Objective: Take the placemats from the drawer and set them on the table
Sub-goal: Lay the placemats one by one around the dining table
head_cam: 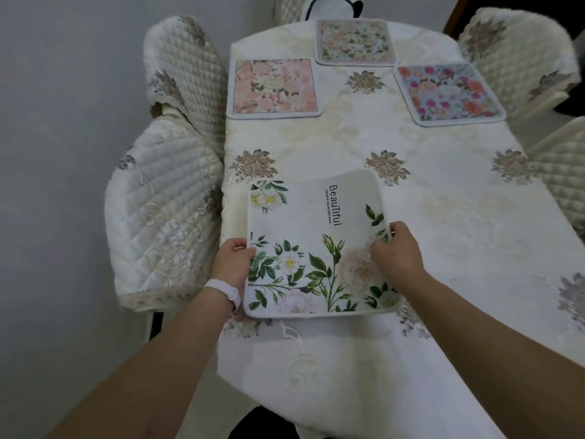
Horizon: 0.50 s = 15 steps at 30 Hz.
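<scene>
A white placemat (313,229) with green leaves, white flowers and the word "Beautiful" is at the near left of the table (443,217). My left hand (234,264) grips its left edge and my right hand (395,251) grips its right edge. Its far edge curls up a little. Three more placemats lie flat at the far end: a pink floral one (273,88) on the left, a pale floral one (355,41) at the head, and a bright rose one (448,93) on the right. The drawer is out of view.
The table wears a cream embroidered cloth. Quilted chairs stand close around it: two on the left (164,213) (183,77), two on the right (519,55) (566,172), and one at the far end. A grey wall runs along the left.
</scene>
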Each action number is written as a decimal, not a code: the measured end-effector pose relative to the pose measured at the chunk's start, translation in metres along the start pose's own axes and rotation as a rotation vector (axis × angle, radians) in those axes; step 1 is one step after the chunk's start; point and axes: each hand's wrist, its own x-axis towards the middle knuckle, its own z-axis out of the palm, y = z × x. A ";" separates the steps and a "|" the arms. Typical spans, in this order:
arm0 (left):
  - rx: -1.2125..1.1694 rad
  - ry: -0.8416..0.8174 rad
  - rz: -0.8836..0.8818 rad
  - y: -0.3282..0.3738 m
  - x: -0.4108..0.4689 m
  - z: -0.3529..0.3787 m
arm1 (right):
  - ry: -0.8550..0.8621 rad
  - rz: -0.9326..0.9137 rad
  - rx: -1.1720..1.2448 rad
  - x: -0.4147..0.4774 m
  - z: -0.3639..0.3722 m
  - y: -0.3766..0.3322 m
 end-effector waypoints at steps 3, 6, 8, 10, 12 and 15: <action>0.024 -0.018 0.019 0.020 0.021 -0.023 | 0.016 0.001 0.017 0.001 0.020 -0.026; 0.008 -0.001 0.032 0.032 0.041 -0.034 | 0.024 -0.009 0.011 0.009 0.036 -0.045; 0.025 0.017 0.032 0.038 0.052 -0.034 | 0.030 -0.017 -0.002 0.018 0.045 -0.053; 0.070 0.038 0.050 0.040 0.061 -0.029 | 0.029 -0.026 -0.035 0.029 0.052 -0.056; 0.100 0.058 0.067 0.043 0.068 -0.024 | 0.022 -0.023 -0.066 0.040 0.059 -0.057; 0.144 0.080 0.070 0.040 0.077 -0.018 | -0.009 -0.009 -0.078 0.055 0.069 -0.053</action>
